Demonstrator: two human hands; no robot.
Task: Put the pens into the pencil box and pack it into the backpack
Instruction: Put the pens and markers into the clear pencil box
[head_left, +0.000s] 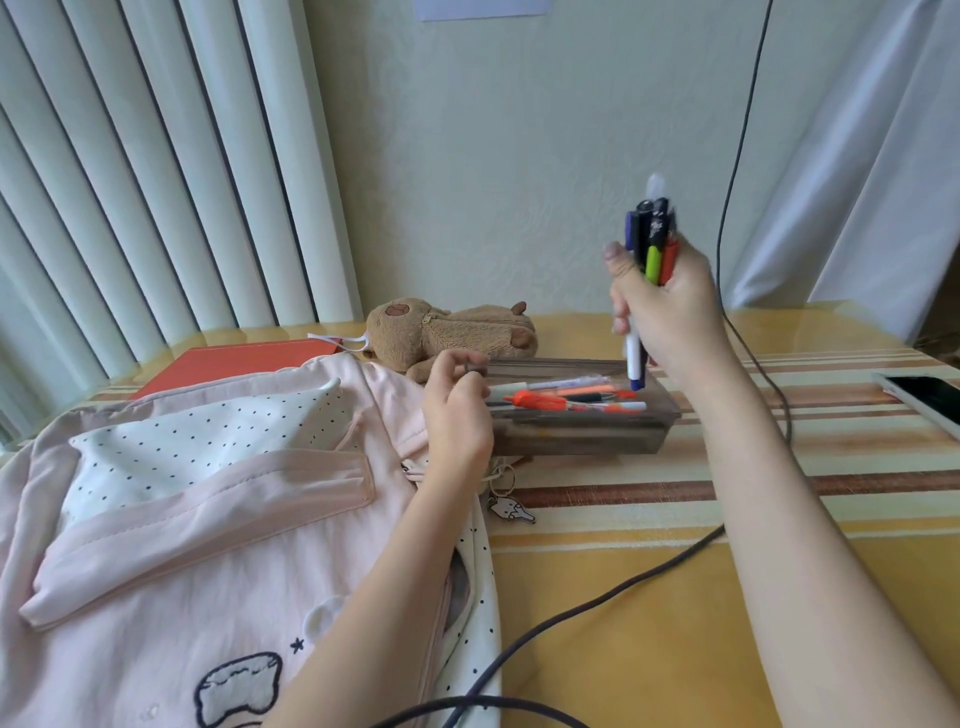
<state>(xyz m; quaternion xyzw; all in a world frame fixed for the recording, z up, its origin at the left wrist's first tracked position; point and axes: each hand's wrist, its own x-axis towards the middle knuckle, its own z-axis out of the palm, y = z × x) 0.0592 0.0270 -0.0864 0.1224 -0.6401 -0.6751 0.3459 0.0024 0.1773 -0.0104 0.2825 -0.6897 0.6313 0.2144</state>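
A dark see-through pencil box (582, 436) stands open on the table, with several pens (566, 399) lying in it. My right hand (670, 312) is above the box's right end, shut on a bundle of pens (652, 244) held nearly upright, tips pointing down toward the box. My left hand (457, 410) rests at the box's left end, fingers curled on the end of a dark pen at the rim. A pink backpack (208, 519) with a dotted lining lies flat at the left, touching the box.
A brown plush toy (452, 332) lies behind the box, next to a red folder (239, 364). A phone (924, 400) sits at the right edge. A dark cable (597, 603) runs across the striped tablecloth. A keyring charm (511, 509) hangs from the backpack.
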